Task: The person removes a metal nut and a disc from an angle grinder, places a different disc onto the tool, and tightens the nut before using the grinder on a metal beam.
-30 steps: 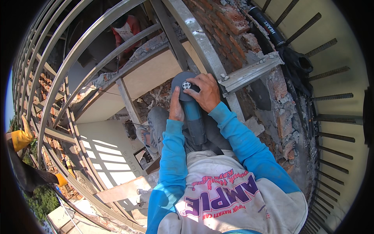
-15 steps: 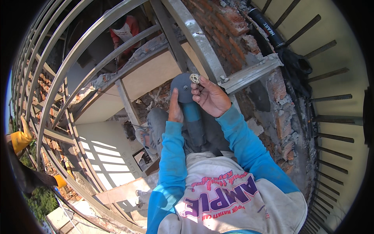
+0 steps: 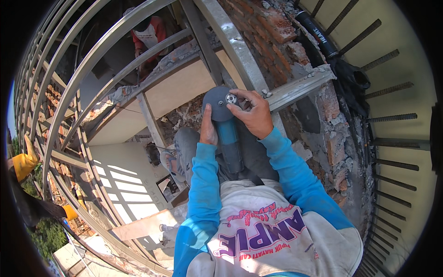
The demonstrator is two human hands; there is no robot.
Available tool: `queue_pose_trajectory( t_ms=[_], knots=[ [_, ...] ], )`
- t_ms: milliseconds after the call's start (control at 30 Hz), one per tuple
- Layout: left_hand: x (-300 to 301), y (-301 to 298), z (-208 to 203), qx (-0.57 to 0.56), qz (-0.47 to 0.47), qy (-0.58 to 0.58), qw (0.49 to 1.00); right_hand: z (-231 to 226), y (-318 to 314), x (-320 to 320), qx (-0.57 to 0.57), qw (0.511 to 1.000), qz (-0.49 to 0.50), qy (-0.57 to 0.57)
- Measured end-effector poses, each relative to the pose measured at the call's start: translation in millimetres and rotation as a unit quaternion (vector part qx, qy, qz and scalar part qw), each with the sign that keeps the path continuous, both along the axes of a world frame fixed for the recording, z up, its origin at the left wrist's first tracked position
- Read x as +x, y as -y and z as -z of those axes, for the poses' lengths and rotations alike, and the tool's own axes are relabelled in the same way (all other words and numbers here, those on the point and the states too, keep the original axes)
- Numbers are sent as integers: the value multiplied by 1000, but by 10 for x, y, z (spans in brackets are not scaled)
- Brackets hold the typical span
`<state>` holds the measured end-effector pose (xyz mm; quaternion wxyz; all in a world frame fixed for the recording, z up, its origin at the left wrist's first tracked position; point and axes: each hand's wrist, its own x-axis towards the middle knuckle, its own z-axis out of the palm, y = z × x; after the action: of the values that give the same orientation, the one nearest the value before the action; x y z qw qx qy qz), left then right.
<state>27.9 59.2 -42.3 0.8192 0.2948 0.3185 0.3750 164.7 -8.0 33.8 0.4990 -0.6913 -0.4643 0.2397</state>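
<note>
An angle grinder (image 3: 229,143) with a teal and dark body stands in front of my torso, its head pointing away from me. On its top lies a dark round disc (image 3: 212,98), with the spindle tip showing at the centre. My left hand (image 3: 209,129) is closed around the grinder's head, thumb over the disc's near left edge. Between the thumb and forefinger of my right hand (image 3: 256,115) is a small round metal flange nut (image 3: 231,98), held over the disc just right of the spindle.
Curved metal bars (image 3: 99,51) arch along the left. A concrete beam (image 3: 300,88) juts out beside broken brickwork (image 3: 272,34). Rebar rods (image 3: 392,117) stick out at right, near a black cylinder (image 3: 316,34). Another person (image 3: 150,37) is beyond the bars; a yellow glove (image 3: 25,165) shows far left.
My right hand has turned over, so the nut's other face shows and the back of the hand faces up. The nut stays close to the spindle; my left hand keeps its place.
</note>
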Motion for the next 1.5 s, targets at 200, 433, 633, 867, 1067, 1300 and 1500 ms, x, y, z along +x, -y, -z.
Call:
queue_pose_trajectory(
  t_ms=[200,433,633,867,1067,1300,1500],
  knots=[
    [5,-6,43,-1,6,14,1000,251,-104,-62,81,980,-19,183],
    [-7,-5,30,-18,6,19,1000,299,-197,-52,69,975,-22,210],
    [0,0,31,-11,7,17,1000,310,-218,-34,77,971,-24,227],
    [-5,-12,65,-25,10,14,1000,312,-247,-32,75,972,-14,221],
    [-22,-31,163,-23,21,12,999,341,-252,-39,59,971,-14,232],
    [-18,-32,125,-26,18,8,999,297,-235,-81,66,972,-8,224],
    [-27,-59,199,0,20,0,1000,383,-236,-41,44,974,-28,221]
  ],
)
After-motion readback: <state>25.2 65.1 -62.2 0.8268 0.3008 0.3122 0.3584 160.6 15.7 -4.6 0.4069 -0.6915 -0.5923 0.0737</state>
